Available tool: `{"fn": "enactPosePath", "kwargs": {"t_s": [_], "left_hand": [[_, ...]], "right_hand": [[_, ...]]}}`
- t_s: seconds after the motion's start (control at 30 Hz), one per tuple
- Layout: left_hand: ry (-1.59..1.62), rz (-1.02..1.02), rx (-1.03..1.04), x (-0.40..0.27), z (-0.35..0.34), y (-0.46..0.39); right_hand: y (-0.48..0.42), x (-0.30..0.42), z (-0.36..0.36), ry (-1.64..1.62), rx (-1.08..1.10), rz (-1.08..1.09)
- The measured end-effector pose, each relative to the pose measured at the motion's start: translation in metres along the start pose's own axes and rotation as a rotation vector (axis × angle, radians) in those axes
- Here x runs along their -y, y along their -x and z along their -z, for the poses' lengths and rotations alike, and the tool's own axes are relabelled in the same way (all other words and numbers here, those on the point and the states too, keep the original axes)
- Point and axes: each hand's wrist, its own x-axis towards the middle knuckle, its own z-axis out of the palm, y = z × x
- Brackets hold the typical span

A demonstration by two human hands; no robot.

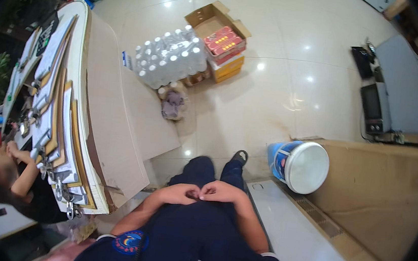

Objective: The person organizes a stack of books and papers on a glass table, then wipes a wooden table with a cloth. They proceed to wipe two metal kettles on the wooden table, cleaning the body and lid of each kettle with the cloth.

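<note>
My left hand rests against the front of my dark navy shirt at the waist, its fingers curled. Meeting it at the fingertips is my right hand, also with bent fingers. Both hands lie just above my dark trousers. A tiny pale spot shows at the right fingertips; whether it is a nail or a small object cannot be made out. No larger item is visible in either hand.
Left, clipboards with papers cover a counter; a person sits behind it. Shrink-wrapped bottles and an open carton stand on the tiled floor. A white-lidded bucket is beside a large cardboard box. A microwave stands far right.
</note>
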Motion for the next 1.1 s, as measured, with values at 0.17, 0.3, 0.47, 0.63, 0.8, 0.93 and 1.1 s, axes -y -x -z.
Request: {"fn": "enactPosePath", "kwargs": {"t_s": [0.17, 0.3, 0.47, 0.63, 0.8, 0.93, 1.1], "left_hand": [[0.116, 0.006, -0.148, -0.094, 0.008, -0.055], [0.041, -0.023, -0.117, -0.139, 0.045, -0.129], [-0.358, 0.007, -0.124, -0.254, 0.138, -0.194], [-0.304, 0.182, 0.034, -0.342, 0.243, -0.201], [-0.358, 0.234, -0.14, -0.35, 0.35, -0.242], [0.417, -0.073, -0.918, -0.307, 0.373, -0.297], [1.062, 0.281, -1.516, -0.252, 0.284, -0.366]], "right_hand": [[0.033, 0.046, 0.103, -0.13, 0.159, -0.125], [0.053, 0.071, 0.19, 0.073, 0.19, -0.192], [0.06, 0.112, 0.303, -0.094, -0.029, -0.186], [0.033, 0.192, 0.406, 0.102, -0.054, -0.208], [-0.011, 0.243, 0.519, 0.201, 0.063, -0.136], [-0.014, 0.266, 0.598, 0.143, 0.132, -0.288], [-0.022, 0.288, 0.711, 0.042, 0.124, -0.351]]}}
